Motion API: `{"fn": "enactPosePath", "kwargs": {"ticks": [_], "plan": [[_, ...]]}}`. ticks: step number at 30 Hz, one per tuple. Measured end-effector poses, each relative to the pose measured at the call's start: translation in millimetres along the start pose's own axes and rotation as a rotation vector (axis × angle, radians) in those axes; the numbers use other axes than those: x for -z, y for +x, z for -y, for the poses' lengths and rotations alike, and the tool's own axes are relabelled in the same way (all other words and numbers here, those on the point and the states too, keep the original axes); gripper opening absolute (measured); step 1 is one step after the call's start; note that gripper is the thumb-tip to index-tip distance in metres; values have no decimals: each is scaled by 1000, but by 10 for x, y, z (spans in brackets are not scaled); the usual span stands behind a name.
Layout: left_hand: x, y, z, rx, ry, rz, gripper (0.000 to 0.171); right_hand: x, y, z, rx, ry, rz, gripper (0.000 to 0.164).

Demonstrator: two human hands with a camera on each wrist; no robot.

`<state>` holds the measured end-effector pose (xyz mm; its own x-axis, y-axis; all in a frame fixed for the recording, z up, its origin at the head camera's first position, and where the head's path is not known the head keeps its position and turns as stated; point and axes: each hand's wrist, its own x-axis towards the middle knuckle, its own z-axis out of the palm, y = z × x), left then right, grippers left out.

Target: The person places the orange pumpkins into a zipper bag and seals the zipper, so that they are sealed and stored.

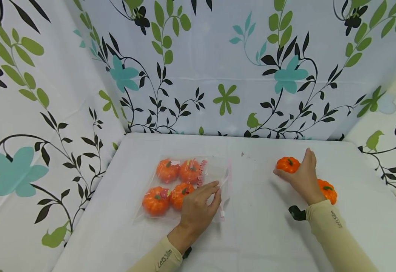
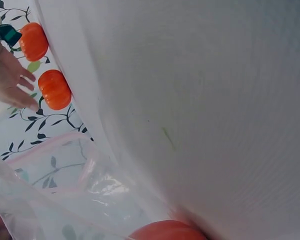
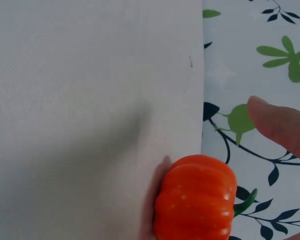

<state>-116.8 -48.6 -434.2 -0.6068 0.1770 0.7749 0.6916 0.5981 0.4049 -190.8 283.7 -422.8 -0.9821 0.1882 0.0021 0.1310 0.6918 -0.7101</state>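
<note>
A clear plastic zip bag (image 1: 214, 172) with a pink edge lies on the left half of the table, several small orange toy pumpkins (image 1: 155, 201) inside. My left hand (image 1: 199, 207) reaches over it and pinches the film near its mouth; the left wrist view shows that film (image 2: 65, 205) raised. On the right, my right hand (image 1: 304, 181) hovers over a loose pumpkin (image 1: 287, 164), thumb and fingers spread around it. In the right wrist view, the thumb (image 3: 282, 127) is apart from that pumpkin (image 3: 195, 200). A second loose pumpkin (image 1: 327, 191) sits beside the right wrist, partly hidden.
The white table (image 1: 252, 234) ends at the back against a leaf-patterned curtain (image 1: 198, 75). Similar cloth hangs at the left and right sides. A dark wrist camera (image 1: 297, 213) sticks out beside the right sleeve.
</note>
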Motion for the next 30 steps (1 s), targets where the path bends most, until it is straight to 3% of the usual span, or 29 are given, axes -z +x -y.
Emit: {"fn": "enactPosePath", "kwargs": {"ticks": [6, 13, 19, 25, 30], "plan": [[8, 14, -1, 24, -20, 15, 16, -23, 47, -123, -94, -72, 99, 133], [7, 12, -21, 38, -20, 20, 16, -114, 72, -222, 5, -191, 72, 101], [8, 5, -39, 57, -25, 35, 16, -175, 77, -251, 9, -288, 31, 88], [19, -1, -40, 72, -23, 40, 15, -195, 52, -216, 11, -274, 41, 84], [10, -12, -35, 72, -21, 36, 14, -216, -29, -109, -8, -169, 164, 93]]}}
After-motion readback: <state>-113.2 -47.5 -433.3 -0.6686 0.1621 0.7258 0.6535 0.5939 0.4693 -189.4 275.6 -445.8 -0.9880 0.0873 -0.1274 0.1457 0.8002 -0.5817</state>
